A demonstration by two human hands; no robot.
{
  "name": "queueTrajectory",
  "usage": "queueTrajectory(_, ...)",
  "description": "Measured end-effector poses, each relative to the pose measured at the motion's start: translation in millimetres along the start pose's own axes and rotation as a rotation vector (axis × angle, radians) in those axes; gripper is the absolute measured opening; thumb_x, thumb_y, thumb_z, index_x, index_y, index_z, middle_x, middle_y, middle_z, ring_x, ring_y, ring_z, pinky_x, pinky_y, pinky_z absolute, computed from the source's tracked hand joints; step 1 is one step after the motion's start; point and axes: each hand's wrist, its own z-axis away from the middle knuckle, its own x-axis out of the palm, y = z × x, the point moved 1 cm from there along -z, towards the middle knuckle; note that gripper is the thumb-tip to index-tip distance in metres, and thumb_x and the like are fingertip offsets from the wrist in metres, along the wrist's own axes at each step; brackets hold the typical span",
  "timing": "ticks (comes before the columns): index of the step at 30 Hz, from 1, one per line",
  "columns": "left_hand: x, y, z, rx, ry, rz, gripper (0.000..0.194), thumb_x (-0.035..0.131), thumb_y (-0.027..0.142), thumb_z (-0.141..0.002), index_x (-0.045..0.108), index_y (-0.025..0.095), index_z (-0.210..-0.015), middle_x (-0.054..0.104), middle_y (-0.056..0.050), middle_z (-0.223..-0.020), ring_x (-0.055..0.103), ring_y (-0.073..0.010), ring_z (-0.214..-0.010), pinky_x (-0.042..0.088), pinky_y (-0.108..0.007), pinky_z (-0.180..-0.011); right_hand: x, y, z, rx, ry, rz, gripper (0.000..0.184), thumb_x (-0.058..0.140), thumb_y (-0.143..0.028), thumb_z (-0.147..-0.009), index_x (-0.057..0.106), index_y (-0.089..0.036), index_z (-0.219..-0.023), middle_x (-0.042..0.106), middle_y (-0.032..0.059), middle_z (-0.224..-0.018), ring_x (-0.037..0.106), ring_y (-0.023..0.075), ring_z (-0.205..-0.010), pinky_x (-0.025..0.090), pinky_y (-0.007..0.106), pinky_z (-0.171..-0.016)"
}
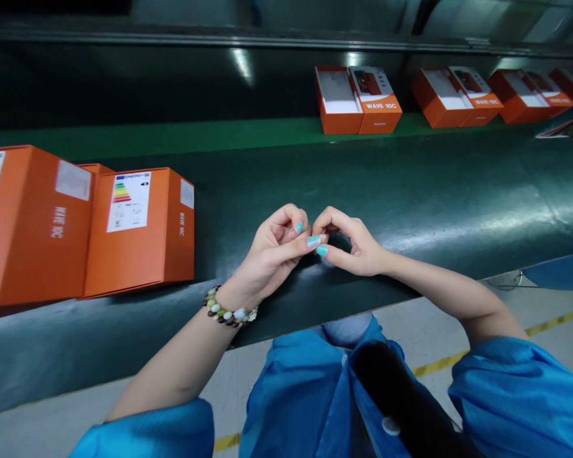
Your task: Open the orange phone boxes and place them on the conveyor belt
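Over the dark green worktop (248, 178), my two hands meet at the fingertips. My left hand (277, 251), with a bead bracelet (226, 313) at the wrist, has its fingers curled and its thumb stretched towards the other hand. The thumb and forefinger of my right hand (351, 245) pinch together at the tip of the left thumb. Whatever lies between the fingertips, if anything, is too small or hidden to make out. Left of my hands stands an orange phone box (138, 254) with an energy label (128, 202) on it.
Another orange box (33, 254) adjoins it at the far left. Along the green strip (195, 137) behind stand several orange boxes, such as an open tray (339, 117) beside its lid (381, 108). The worktop's front edge (363, 312) runs before my body.
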Motion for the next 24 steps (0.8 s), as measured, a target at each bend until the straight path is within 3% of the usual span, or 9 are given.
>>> queueTrajectory(9,-1.3,3,0,0.012,0.034,-0.045,0.051,0.097,0.016,-0.06,0.047,0.018,-0.068,0.038,0.006,-0.064,0.043,-0.0039,-0.054,0.052,-0.012,-0.055,2,0,0,0.025,-0.034,-0.024,0.011,0.06,-0.024,-0.092,0.052,-0.018,-0.097,0.056,0.0005,-0.089,0.053,0.0116,-0.075,0.047,0.026,-0.07)
queueTrajectory(19,-4.4,1,-2,0.038,0.025,-0.081,0.052,0.098,0.015,-0.057,0.047,0.017,-0.068,0.034,0.009,-0.061,0.038,-0.0021,-0.049,0.055,-0.013,-0.06,1,-3,-1,0.053,-0.055,0.043,0.013,0.059,-0.028,-0.091,0.051,-0.019,-0.095,0.055,0.0001,-0.087,0.052,0.0121,-0.073,0.046,0.026,-0.069)
queueTrajectory(24,-12.4,-5,-6,0.063,0.066,-0.127,0.051,0.098,0.01,-0.049,0.051,0.016,-0.067,0.035,0.009,-0.058,0.035,-0.0019,-0.049,0.043,-0.01,-0.052,0,-3,-1,0.156,-0.075,0.087,0.011,0.059,-0.021,-0.083,0.051,-0.019,-0.091,0.052,-0.0033,-0.079,0.049,0.0096,-0.063,0.041,0.023,-0.061)
